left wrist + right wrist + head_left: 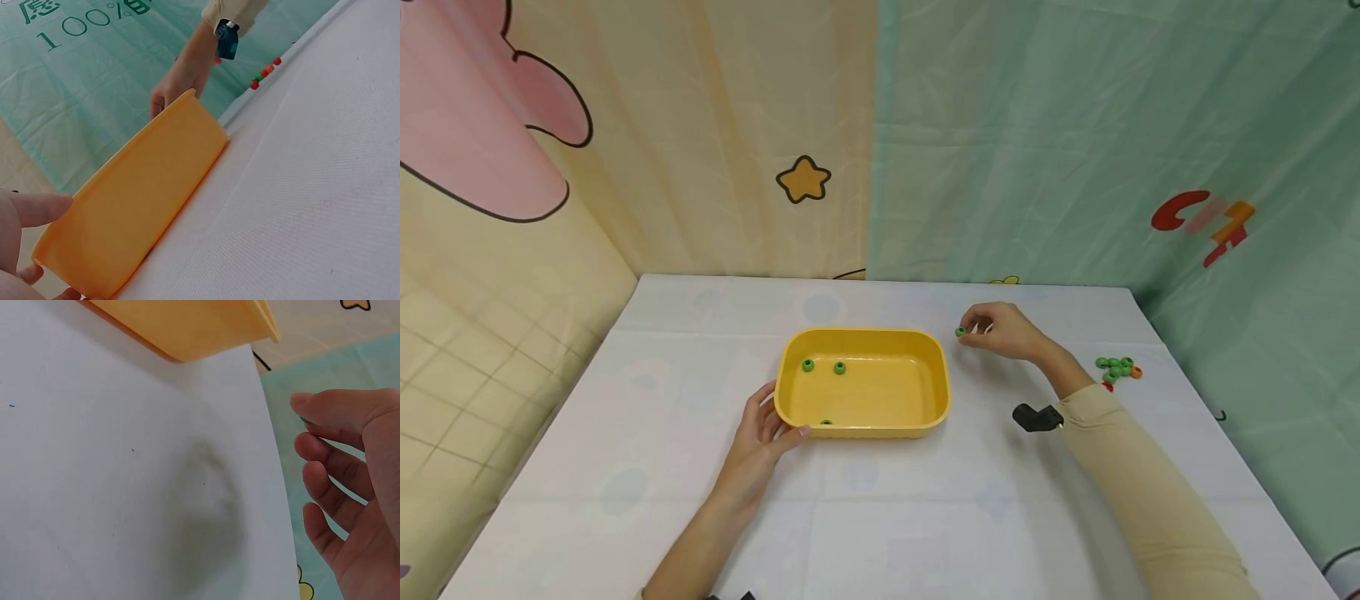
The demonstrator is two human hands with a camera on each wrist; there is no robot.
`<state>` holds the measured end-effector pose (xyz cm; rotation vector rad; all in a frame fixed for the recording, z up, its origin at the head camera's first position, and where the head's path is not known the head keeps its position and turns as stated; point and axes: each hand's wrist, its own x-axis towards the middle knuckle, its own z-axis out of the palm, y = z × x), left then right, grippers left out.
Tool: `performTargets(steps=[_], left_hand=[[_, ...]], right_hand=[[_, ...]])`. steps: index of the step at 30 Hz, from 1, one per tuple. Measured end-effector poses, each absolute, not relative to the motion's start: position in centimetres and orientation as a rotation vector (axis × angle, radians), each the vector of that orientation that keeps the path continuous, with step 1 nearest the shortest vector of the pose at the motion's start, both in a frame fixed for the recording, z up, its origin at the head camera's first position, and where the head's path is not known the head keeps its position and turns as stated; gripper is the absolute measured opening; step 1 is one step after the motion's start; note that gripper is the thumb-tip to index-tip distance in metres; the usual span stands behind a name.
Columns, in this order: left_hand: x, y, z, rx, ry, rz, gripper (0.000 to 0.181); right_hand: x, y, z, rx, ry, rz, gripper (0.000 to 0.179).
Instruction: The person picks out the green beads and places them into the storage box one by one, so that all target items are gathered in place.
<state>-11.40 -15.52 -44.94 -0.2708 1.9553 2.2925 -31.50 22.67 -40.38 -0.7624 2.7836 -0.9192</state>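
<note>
A yellow plastic tray [862, 432] lies on the white table with three green beads inside, two near its back left and one [826, 422] half hidden by the front wall. My left hand [758, 450] grips the tray's front left corner, thumb on the front wall and fingers at the left side. Right of the tray, above the tabletop, my right hand [1002, 330] pinches a green bead [960, 332] between thumb and index finger. In the right wrist view only a sliver of that bead [304, 419] shows under the thumb; the other fingers are loosely bent.
A small pile of beads [1114, 363] sits at the table's right side, mostly green with an orange bead [1137, 372] and a red one [1107, 387]. A black device [1037, 417] is strapped at the right wrist. Patterned curtains [1060, 150] stand behind the table [880, 533].
</note>
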Motion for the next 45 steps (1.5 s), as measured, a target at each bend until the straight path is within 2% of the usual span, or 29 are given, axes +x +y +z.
performTargets(steps=[22,38,45], left_hand=[[-11.5,-15.2,-45.1,-0.266,1.964,2.289,0.088],[-11.4,-15.2,-45.2,-0.216,1.942,2.310,0.088],[-11.5,-15.3,-45.3,-0.215,1.957,2.298,0.088]], right_hand=[[-31.4,17.5,-37.9,-0.984,2.683,-0.863,0.011],[-31.9,11.5,-37.2,-1.250,2.545,-0.801,0.008],[-31.6,8.3,-37.4,-1.370,2.486,-0.689,0.017]])
